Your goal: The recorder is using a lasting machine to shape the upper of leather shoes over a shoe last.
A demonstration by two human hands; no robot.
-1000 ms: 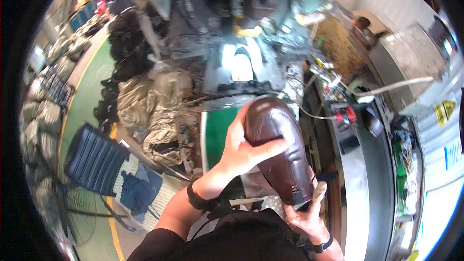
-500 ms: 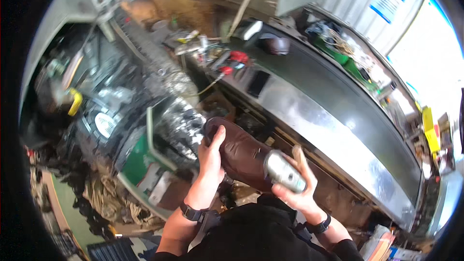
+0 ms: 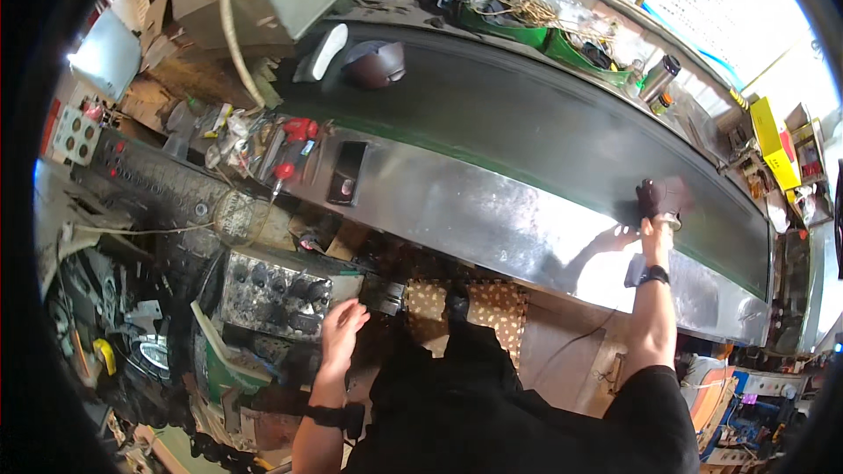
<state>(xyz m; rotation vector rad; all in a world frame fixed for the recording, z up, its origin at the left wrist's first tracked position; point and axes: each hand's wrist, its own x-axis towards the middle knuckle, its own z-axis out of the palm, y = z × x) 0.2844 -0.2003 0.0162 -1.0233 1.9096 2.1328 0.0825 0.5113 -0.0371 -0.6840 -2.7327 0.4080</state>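
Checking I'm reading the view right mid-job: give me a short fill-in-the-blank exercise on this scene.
The hand at the brown shoe is the person's ____ one.
The other hand holds ____.
The bins behind the dark belt are ____.
The box at the far right is mainly ____.

Missing words: right; nothing; green; yellow.

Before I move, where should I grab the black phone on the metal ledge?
I'd pinch the black phone by its long edges, coming from above and the near side with your empty left hand. It lies flat on the metal ledge, one short end toward you, and a red tool sits close on its left.
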